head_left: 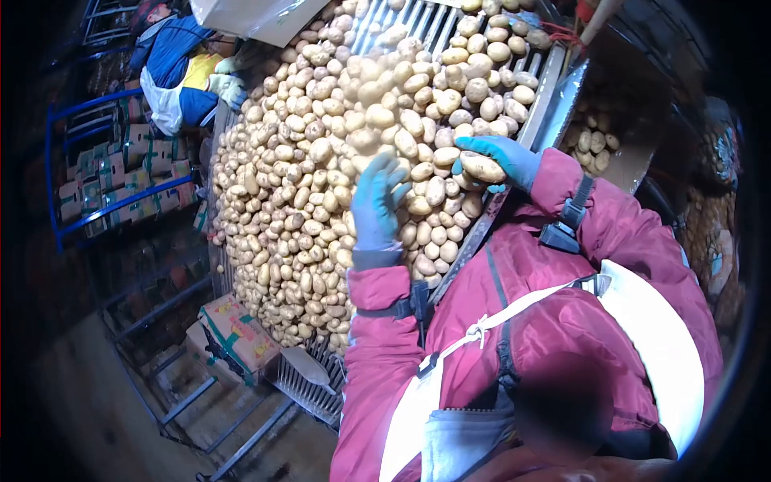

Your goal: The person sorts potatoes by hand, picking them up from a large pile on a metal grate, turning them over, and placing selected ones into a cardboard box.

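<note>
Potatoes [281, 193] lie heaped across the sorting table in front of me. In a blue-grey glove, my right hand [514, 161] is closed around a large potato [482, 166] near the table's right edge. My left hand [377, 201], gloved the same way, is over the middle of the heap with fingers apart and nothing held. Its fingertips are right at the potatoes beyond it.
Metal slats [401, 28] show at the far end. A person [181, 68] in gloves works at the far left. A printed carton [237, 333] stands front left beside a scoop [309, 368]. More potatoes [594, 145] lie in a box at right.
</note>
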Motion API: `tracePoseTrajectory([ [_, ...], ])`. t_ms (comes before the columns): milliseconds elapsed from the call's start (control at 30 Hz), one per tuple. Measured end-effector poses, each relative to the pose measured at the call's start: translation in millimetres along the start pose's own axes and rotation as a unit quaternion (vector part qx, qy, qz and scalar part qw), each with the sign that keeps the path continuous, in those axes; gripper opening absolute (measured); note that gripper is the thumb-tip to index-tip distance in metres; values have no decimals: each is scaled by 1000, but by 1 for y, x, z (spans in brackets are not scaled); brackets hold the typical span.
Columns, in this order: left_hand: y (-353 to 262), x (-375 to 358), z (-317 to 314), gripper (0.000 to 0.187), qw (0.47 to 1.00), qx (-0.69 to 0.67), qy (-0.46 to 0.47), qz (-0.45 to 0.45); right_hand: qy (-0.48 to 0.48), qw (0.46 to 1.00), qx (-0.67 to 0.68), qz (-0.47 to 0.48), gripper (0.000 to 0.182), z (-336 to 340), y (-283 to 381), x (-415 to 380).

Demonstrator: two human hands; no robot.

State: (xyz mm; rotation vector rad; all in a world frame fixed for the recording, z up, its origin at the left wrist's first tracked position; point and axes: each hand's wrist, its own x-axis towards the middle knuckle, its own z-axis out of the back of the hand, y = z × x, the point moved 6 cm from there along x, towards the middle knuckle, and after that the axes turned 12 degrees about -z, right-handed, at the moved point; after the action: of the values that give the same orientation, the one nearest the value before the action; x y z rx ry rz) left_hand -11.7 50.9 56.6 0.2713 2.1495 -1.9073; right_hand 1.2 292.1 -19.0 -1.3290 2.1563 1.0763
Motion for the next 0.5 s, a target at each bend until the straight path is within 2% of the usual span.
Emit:
tracePoseTrajectory([
  [33, 0, -2, 12, 49, 1000, -3, -13, -15, -20, 996, -76, 35, 38, 9, -2, -1],
  [67, 0, -4, 24, 49, 999, -7, -25, -29, -43, 985, -151, 69, 39, 16, 0, -5],
  [100, 0, -7, 39, 48, 999, 12, -46, -26, -27, 998, -54, -18, 42, 20, -2, -15],
  [133, 5, -7, 55, 46, 997, 26, -69, -13, -43, 998, -51, -12, 42, 29, -7, -19],
  [200, 18, -3, 83, 41, 994, 64, -80, -24, -76, 964, -203, 154, 49, 45, -10, -38],
  [233, 16, -6, 83, 41, 993, 54, -100, -16, -69, 991, -94, 70, 52, 55, -19, -42],
  [333, 36, -9, 110, 42, 986, 91, -135, 24, -95, 992, 74, -26, 55, 91, -40, -70],
  [400, 41, -10, 114, 43, 987, 92, -131, 9, -220, 967, -99, 84, 52, 112, -34, -110],
  [433, 41, -11, 114, 44, 987, 98, -124, 5, -260, 952, -71, 147, 47, 143, -37, -123],
  [467, 38, -12, 109, 43, 988, 106, -112, 6, -305, 941, 13, 143, 48, 151, -34, -147],
  [500, 32, -13, 104, 44, 988, 121, -101, 3, -287, 954, 48, 72, 57, 186, -40, -165],
])
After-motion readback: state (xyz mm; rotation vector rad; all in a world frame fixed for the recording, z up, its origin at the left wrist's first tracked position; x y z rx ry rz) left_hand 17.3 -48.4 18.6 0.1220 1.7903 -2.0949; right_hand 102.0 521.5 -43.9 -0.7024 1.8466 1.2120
